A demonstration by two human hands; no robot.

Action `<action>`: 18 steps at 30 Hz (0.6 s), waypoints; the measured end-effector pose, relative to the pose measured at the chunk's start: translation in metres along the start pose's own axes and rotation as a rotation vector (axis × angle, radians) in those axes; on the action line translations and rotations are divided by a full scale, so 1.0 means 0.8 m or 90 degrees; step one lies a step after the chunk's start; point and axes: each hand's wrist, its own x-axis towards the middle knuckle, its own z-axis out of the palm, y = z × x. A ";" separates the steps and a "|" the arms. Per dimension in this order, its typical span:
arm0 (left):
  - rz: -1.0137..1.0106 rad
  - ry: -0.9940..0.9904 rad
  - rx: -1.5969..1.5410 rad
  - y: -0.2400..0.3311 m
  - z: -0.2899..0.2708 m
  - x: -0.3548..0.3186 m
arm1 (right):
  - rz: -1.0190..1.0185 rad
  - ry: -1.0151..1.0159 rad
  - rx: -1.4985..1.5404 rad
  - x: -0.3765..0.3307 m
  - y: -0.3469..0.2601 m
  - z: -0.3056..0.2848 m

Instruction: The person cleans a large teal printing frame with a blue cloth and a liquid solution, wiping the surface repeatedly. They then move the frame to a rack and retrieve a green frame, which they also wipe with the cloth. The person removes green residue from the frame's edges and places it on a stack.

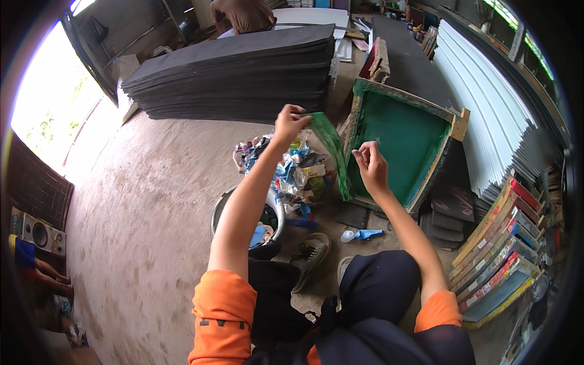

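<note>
My left hand [292, 123] is raised with its fingers pinched on the top end of a thin, crumpled green strip [331, 149]. The strip hangs down toward the right, past the left edge of a wooden screen-printing frame [420, 100] with green mesh. My right hand [371, 163] is in front of the mesh, thumb and fingertips pressed together. Whatever they may hold is too small to make out. The frame leans tilted in front of me. Below my left forearm stands a round pail [277, 213] with rags and scraps in it.
A heap of crumpled scraps [298, 170] lies behind the pail. By my shoes [312, 255] are a small clear bottle [347, 236] and a blue rag [368, 233]. Stacked dark sheets [231, 76] stand beyond; more frames [499, 261] lean at right. A person [243, 15] is far back.
</note>
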 end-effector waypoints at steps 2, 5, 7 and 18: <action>0.034 0.050 0.108 -0.009 -0.032 -0.003 | 0.028 -0.001 0.007 -0.007 0.011 0.005; 0.117 0.142 0.318 -0.011 -0.083 -0.004 | 0.054 -0.017 0.028 -0.004 0.020 0.028; 0.172 0.194 0.285 0.019 -0.078 -0.006 | 0.072 -0.067 -0.004 0.005 0.035 0.035; 0.424 -0.015 0.439 -0.034 -0.054 -0.049 | 0.051 -0.205 -0.012 0.042 0.040 0.089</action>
